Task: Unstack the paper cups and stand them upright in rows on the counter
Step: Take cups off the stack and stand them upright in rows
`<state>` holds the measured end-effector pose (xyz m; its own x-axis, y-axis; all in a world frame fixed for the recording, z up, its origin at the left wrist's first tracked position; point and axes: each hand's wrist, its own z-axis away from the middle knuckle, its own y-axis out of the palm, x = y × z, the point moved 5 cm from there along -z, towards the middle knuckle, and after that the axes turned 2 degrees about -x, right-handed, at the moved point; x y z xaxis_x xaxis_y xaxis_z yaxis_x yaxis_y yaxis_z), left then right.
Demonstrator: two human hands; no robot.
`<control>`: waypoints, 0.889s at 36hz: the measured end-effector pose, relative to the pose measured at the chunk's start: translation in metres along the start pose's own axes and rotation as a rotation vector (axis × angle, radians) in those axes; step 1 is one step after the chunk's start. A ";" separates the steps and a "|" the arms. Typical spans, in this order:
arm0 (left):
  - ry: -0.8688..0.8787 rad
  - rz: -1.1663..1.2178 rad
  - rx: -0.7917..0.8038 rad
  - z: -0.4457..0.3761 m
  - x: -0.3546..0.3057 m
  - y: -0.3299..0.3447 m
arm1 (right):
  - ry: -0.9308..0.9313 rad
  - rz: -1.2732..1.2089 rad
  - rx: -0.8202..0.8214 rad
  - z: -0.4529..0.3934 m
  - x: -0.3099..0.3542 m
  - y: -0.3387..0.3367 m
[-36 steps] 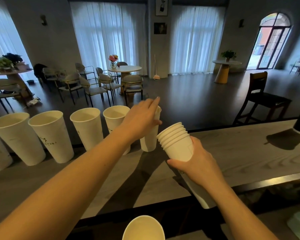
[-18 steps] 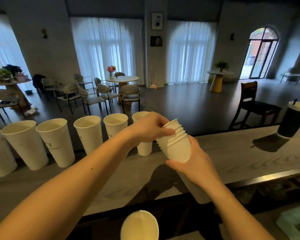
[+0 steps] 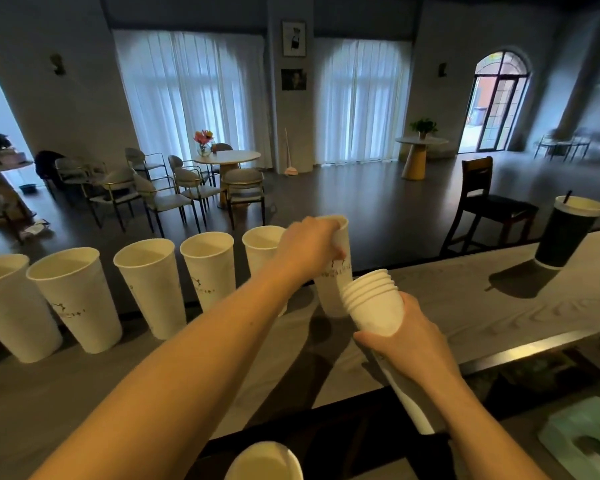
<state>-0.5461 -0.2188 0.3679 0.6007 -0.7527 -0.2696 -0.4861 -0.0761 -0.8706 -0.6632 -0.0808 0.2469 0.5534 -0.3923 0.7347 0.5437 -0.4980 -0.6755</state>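
Note:
My right hand (image 3: pixel 407 336) grips a stack of white paper cups (image 3: pixel 373 304), tilted with its mouths toward the upper left. My left hand (image 3: pixel 309 245) is closed around the rim of a single white cup (image 3: pixel 333 289), held upright at the right end of the row, its base at the counter (image 3: pixel 465 317). To its left, several white cups (image 3: pixel 153 285) stand upright in a row along the counter's far edge. The one nearest my left wrist (image 3: pixel 262 244) is partly hidden by my arm.
A dark cup with a straw (image 3: pixel 565 237) stands on the counter at the far right. Another white cup's rim (image 3: pixel 265 460) shows at the bottom edge below the counter. A teal tray (image 3: pixel 586 434) lies at the lower right. Chairs and tables fill the room beyond.
My left hand has pulled one cup off the stack and carried it up and away to the right end of the row. The right hand's stack is one cup shorter.

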 end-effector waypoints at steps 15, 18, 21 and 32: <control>0.098 -0.274 -0.013 -0.031 0.017 0.039 | 0.014 0.020 0.027 -0.013 0.006 0.012; 0.130 -0.190 -0.086 -0.027 0.017 0.026 | 0.002 0.028 0.015 -0.007 0.012 0.009; 0.170 -0.051 -0.220 -0.005 0.013 -0.002 | -0.017 0.018 0.024 0.001 0.021 0.005; -0.011 0.388 0.039 0.118 0.050 -0.063 | -0.187 0.005 0.132 0.058 0.108 0.033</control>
<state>-0.4100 -0.1746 0.3610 0.3837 -0.7139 -0.5857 -0.6539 0.2378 -0.7183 -0.5490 -0.0947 0.3002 0.6569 -0.2379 0.7155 0.6118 -0.3864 -0.6902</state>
